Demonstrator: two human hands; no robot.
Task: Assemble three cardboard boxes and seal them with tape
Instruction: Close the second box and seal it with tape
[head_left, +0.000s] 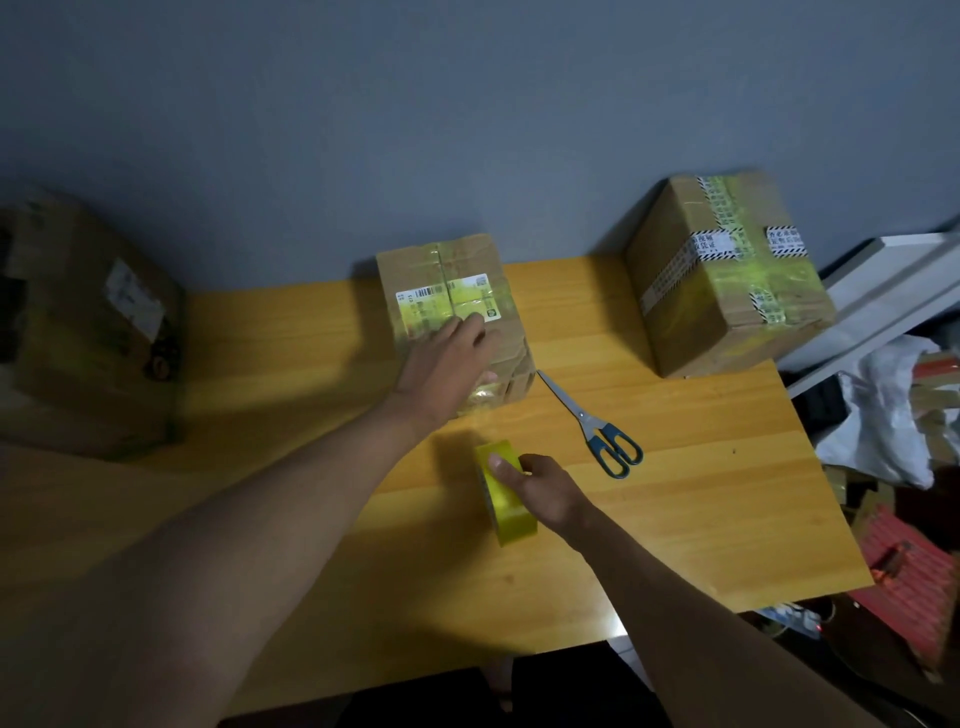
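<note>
A small cardboard box (441, 270) with a white and yellow label stands at the back middle of the wooden table (675, 493). My left hand (447, 364) lies flat on its top, fingers fairly straight, pressing near the front edge. A strip of clear yellowish tape runs from the box's front face down toward the roll of yellow tape (506, 512), which my right hand (540, 486) grips just in front of the box. A second taped box (727, 306) sits at the back right. A third box (88, 332) stands at the far left in shadow.
Scissors (597, 426) with blue-grey handles lie on the table to the right of the small box, blades pointing at its corner. Beyond the table's right edge are a white shelf board (893, 280), a white plastic bag (883, 431) and red items (909, 577). A grey wall stands behind.
</note>
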